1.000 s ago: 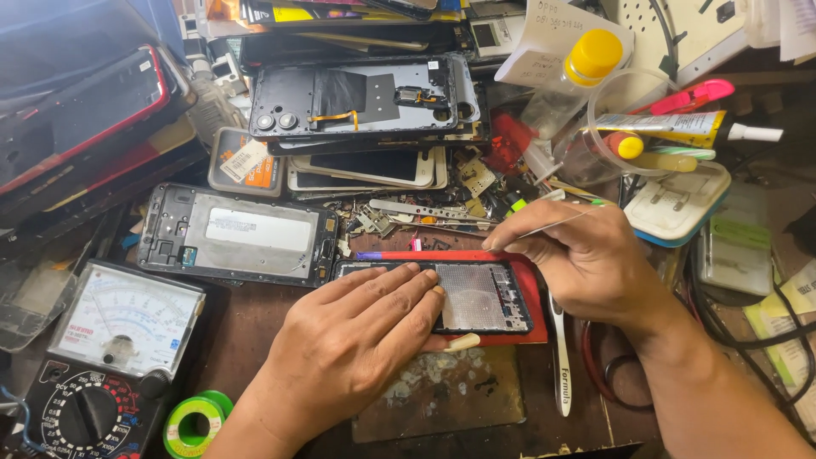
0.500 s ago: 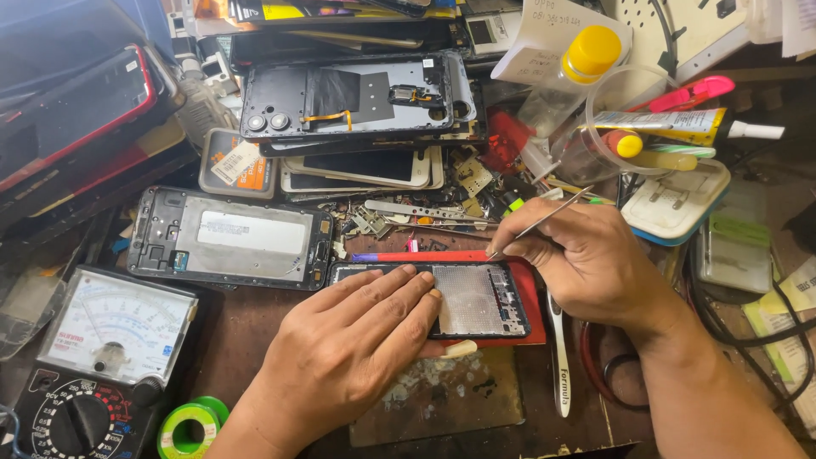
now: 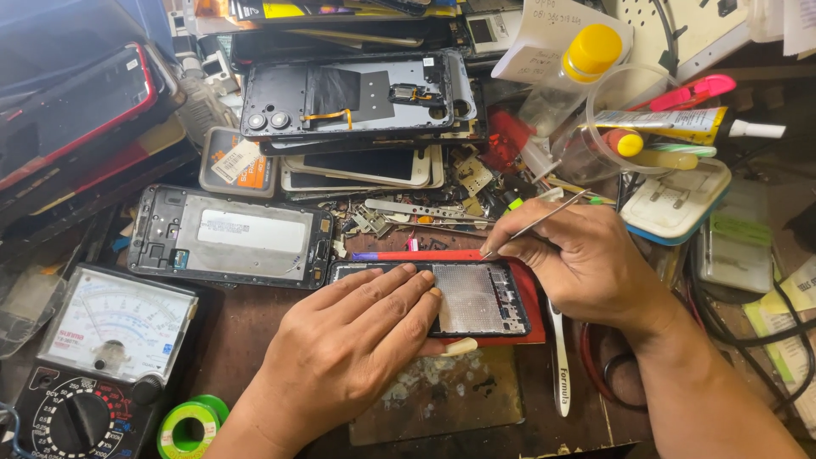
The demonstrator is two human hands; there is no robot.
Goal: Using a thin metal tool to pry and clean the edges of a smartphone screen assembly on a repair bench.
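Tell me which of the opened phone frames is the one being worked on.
The red-edged phone frame at the front: the left hand lies flat on it and the right hand holds tweezers at its top edge. The grey frame and dark frame lie untouched.

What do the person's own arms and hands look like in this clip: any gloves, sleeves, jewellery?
Both hands are bare: no gloves on the left hand or right hand. No rings, watch or bands show. Both forearms are uncovered to the frame edge, with no sleeve in view. Fingernails are short and unpainted.
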